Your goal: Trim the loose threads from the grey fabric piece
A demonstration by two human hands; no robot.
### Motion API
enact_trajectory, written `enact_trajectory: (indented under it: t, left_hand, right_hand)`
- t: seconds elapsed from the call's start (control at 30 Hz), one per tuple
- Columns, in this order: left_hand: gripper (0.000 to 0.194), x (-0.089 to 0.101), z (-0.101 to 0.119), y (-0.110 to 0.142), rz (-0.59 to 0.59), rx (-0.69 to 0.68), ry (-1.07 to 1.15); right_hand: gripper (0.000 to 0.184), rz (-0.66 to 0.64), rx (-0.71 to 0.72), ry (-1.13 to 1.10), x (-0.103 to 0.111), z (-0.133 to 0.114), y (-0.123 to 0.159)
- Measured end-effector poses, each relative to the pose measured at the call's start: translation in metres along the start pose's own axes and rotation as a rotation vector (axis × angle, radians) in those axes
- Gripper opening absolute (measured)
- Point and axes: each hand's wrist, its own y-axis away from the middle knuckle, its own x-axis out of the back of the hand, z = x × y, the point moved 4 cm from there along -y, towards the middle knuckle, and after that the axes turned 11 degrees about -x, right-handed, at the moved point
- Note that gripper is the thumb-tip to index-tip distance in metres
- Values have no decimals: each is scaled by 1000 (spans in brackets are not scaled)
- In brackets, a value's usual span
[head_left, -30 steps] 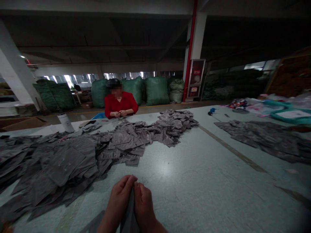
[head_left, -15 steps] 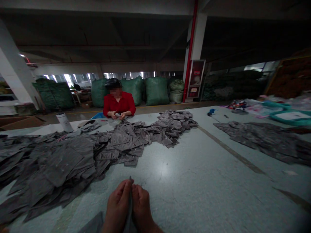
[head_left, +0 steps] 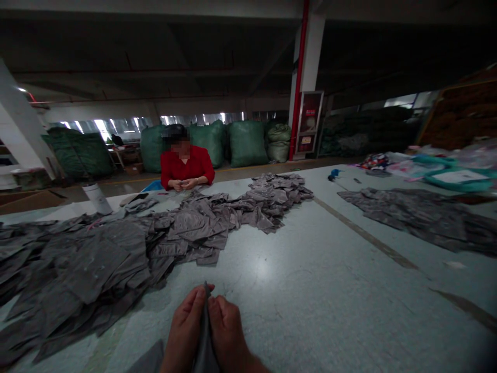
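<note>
While both our hands meet in front of us, the left hand [head_left: 184, 322] pinches a grey cloth [head_left: 205, 331] between thumb and fingers, and the right hand [head_left: 228, 329] grips it from the other side, thumb upward. Neither is nearer than the other: we have the cloth squeezed upright between them, its tip poking out just past our thumbs. Its long axis runs from that tip back towards us, down between our palms and wrists, until the frame cuts it off. Beside our left wrist shows a grey flap [head_left: 149, 358]; we cannot tell whether it belongs to the same piece.

Under and beyond our hands spreads the pale counter [head_left: 303, 305]. Ahead and to the left of the left hand, near but not touching it, sprawls a heap of grey pieces [head_left: 116, 254], one arm of it stretching off ahead of the right hand. Well apart, to the right of the right hand, lies a second grey pile [head_left: 415, 215]. Past the heap from the left hand stands a white bottle [head_left: 98, 199], and farther along the far edge sits a co-worker in red [head_left: 190, 167], hands together over something too small to make out.
</note>
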Motion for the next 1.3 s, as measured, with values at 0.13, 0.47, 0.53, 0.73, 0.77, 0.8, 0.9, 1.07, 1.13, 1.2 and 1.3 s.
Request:
enact_trajectory:
  t: [0.13,0.47,0.53,0.73,0.77,0.8,0.9,1.07,1.13,1.2,1.3]
  left_hand:
    - [41,2,12,-7,-67,-55,-89]
    - [38,0,5,-4,-34,-82,-75]
    - [38,-1,4,-3,-14,-72,-45]
    - [37,-4,7,-2,5,49,159]
    - [37,-4,7,-2,14,60,162]
    - [37,-3,6,-2,17,59,154]
    - [34,-1,5,-4,-9,24,118]
    - [34,-2,5,-3,2,2,114]
    - [34,-3,7,-2,26,-26,88]
    - [33,-5,9,-2,23,-49,60]
    - [31,-5,10,-3,8,-42,90]
  right_hand:
    - [38,16,8,45,4,-7,-2]
    - [39,65,25,29,-1,3,0]
    - [40,24,18,24,-1,3,-2]
    - [41,27,30,6,2,-4,-4]
    - [41,35,24,-7,2,-3,-3]
    - [41,39,17,-20,1,-2,-2]
    - [43,23,14,-38,0,2,-2]
    - [44,24,21,-14,-1,2,-2]
    - [44,50,-3,-26,0,4,-1]
    - [45,52,-38,-22,-1,6,-1]
    - [47,3,-24,5,-2,4,-4]
